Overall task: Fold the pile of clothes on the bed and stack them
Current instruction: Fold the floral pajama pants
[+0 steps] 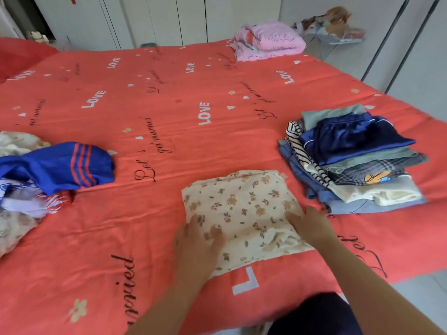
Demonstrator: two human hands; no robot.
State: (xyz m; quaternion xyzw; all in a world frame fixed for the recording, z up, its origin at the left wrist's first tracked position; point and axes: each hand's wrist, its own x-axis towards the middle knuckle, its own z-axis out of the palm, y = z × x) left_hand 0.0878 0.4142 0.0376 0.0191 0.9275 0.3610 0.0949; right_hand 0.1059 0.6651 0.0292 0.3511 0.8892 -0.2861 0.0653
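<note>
Head view, counts first: two hands, one folded piece being worked, one finished stack, one loose pile, one pink bundle.

Folded floral garment (242,204), cream with small bear and flower print, lies flat on red bedspread (169,105), near edge of bed, roughly centre.

Left hand (200,240) is on garment's near-left corner, fingers spread and straight, palm down, pressing cloth flat; it grips nothing. Right hand (312,226) is on garment's right edge, fingers stretched out toward the middle and resting on the fabric, also flat, no pinch. Some blur on both hands. Garment sits between the two hands and extends away from them toward the far side.

Stack of folded clothes (358,160) is right of the garment, just beside it, not touching either hand. Many layers, exact count unclear; navy satin piece (350,139) near the top, plaid, cream and light-blue layers below, striped piece sticking out on its left side.

Unfolded pile (24,201) is at left edge of frame, well apart from the hands; blue garment with red stripes (60,165) lies on top of it.

Pink bundle (268,42) is at the bed's far side. White wardrobe doors (169,18) stand behind the bed.
</note>
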